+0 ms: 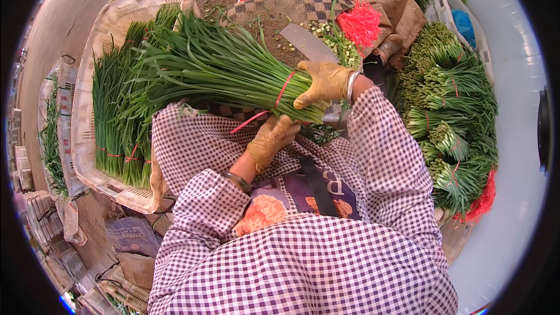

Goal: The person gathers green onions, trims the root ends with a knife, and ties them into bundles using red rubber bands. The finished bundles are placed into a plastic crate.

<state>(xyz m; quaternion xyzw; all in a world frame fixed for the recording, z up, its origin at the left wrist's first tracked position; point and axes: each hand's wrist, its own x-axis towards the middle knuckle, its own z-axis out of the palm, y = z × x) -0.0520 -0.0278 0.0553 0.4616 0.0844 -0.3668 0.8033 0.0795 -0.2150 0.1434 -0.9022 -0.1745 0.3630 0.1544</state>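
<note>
A large bunch of garlic chives (pixel 227 70) lies across my lap, leaves to the left and stem ends to the right. A red plastic tie (pixel 285 89) circles it near the stems, one loose tail sticking out at lower left. My right hand (pixel 328 82), in a yellowish glove, grips the stem end from above, thumb and fingers spread around it. Below the tie, my gloved left hand (pixel 272 140) is curled against the bunch's underside; its fingertips are partly hidden. Beyond the stems, a broad knife blade (pixel 308 41) rests on a checkered work surface (pixel 271 13); its handle is hidden.
To the left, a white plastic crate (pixel 85 109) holds several tied bunches. More tied bunches (pixel 450 92) are stacked at right, beside a pale wall (pixel 518 118). Red plastic strips (pixel 359 22) and cut stem pieces (pixel 348 50) lie near the knife.
</note>
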